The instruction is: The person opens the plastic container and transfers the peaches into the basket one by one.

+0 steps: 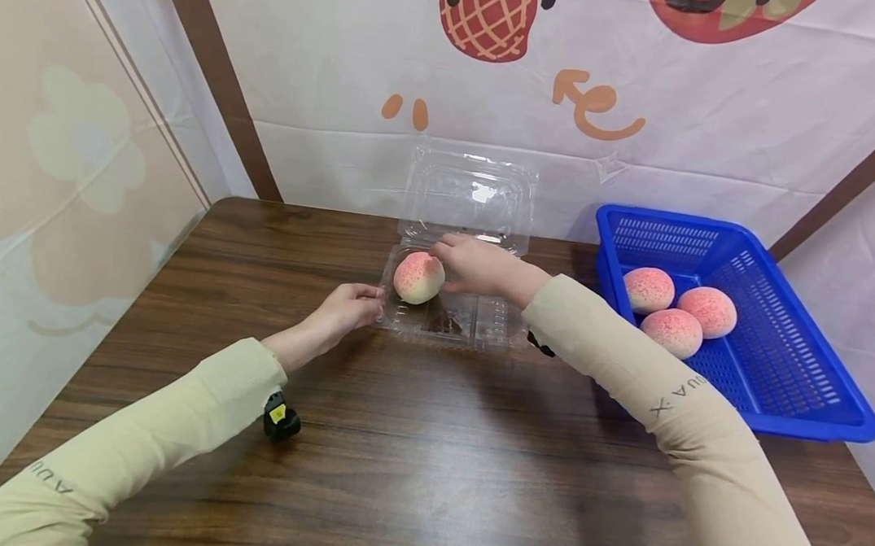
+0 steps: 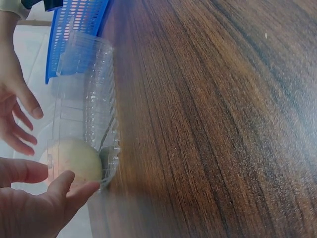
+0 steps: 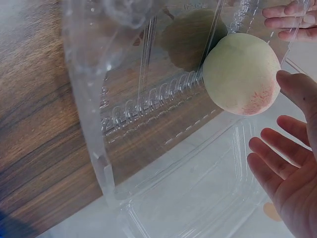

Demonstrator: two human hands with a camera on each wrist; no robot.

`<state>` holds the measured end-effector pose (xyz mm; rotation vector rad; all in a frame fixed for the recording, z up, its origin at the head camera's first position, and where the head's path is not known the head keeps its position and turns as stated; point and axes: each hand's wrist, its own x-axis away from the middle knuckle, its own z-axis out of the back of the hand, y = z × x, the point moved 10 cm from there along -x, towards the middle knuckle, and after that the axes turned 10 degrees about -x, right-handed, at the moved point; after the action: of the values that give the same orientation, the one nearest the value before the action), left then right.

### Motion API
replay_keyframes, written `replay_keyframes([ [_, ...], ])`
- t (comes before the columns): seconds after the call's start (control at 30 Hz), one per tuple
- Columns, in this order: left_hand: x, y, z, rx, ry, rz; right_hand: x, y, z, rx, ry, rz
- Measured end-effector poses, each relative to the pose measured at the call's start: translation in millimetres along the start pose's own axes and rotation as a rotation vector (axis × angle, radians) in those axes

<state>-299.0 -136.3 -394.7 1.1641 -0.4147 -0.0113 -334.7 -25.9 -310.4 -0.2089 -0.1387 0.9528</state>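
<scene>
Left hand point(image 1: 350, 306): your fingers curl on the left edge of the clear clamshell box point(image 1: 446, 310), at the centre of the head view.
Right hand point(image 1: 474, 265): your fingers are spread and relaxed just beside the peach point(image 1: 418, 277), gripping nothing (whether they touch it I cannot tell).
Peach: it sits in the box's left end, lid standing up behind.
Blue basket point(image 1: 792, 386): right of frame on the tabletop point(image 1: 400, 467), with three more peaches point(image 1: 676, 309).
</scene>
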Motion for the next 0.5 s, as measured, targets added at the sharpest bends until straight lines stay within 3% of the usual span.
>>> replay_keyframes([
  [0.5,-0.2,-0.2,-0.1,-0.002,-0.010,-0.002,-12.9,6.3,-4.2,-0.016,0.004,-0.055],
])
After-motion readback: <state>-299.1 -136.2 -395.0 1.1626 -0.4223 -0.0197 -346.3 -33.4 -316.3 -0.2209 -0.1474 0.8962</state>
